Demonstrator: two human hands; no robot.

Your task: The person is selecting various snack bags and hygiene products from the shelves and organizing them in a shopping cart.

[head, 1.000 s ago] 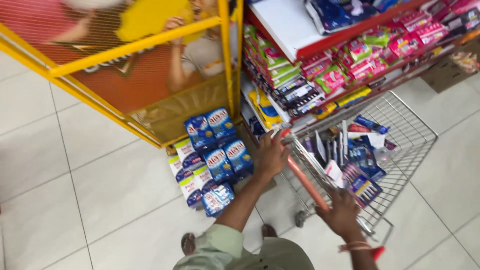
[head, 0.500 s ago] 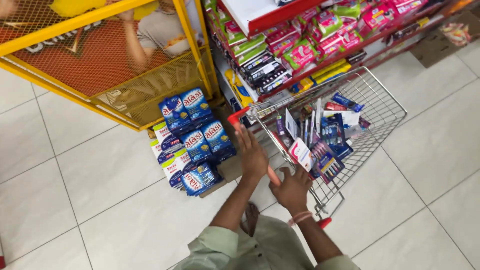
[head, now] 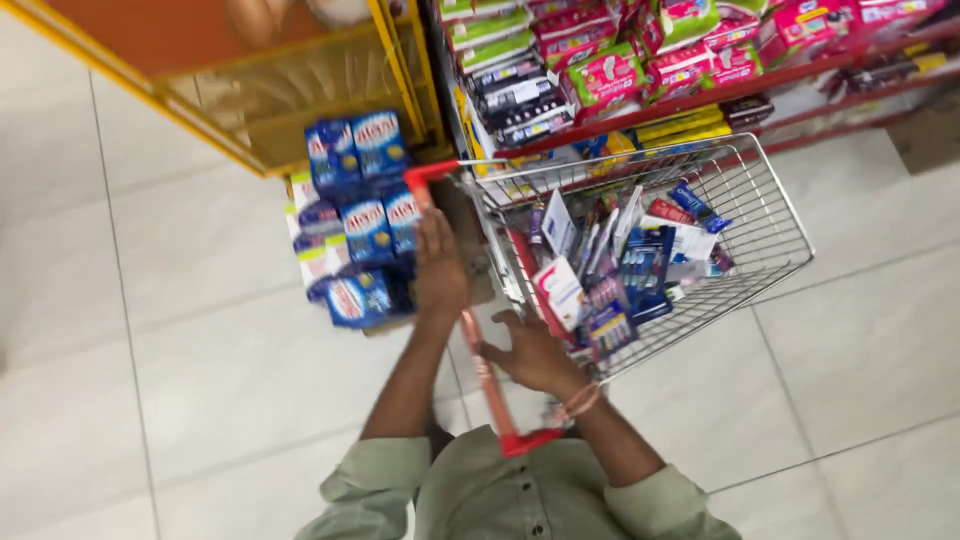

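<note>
Red bar: the cart's handle [head: 480, 350] runs from 11 o'clock to 6 o'clock between the two hands, ending in red corner pieces.
Left fingers: the left hand [head: 440, 265] is laid flat along the upper stretch of the handle, fingers straight and pointed to 12 o'clock; nothing is closed in them.
Right fingers: the right hand [head: 530, 355] is spread wide, palm down, at 3 o'clock of the handle's middle, just beside the basket's near wall; whether the bar is touched cannot be told. A red thread band [head: 580, 400] is worn at the wrist.
Cart: the wire cart [head: 770, 220] lies at 1 o'clock of the hands, loaded with small carded packs [head: 640, 265], mostly blue, white and red.
Blue packs: a pile of blue and white packs [head: 360, 240] sits on the floor at 11 o'clock of the left hand, close to it.
Shelf: red shelving [head: 700, 70] with green, pink and black packets stands at 12 o'clock, touching or nearly touching the cart's far rim.
Yellow frame: a yellow mesh stand [head: 330, 80] is set at 11 o'clock, behind the blue pile.
Handling note: the cart would likely be steered best with both hands wrapped fully round the handle, well apart, so that the front is kept off the shelf and the floor pile.
</note>
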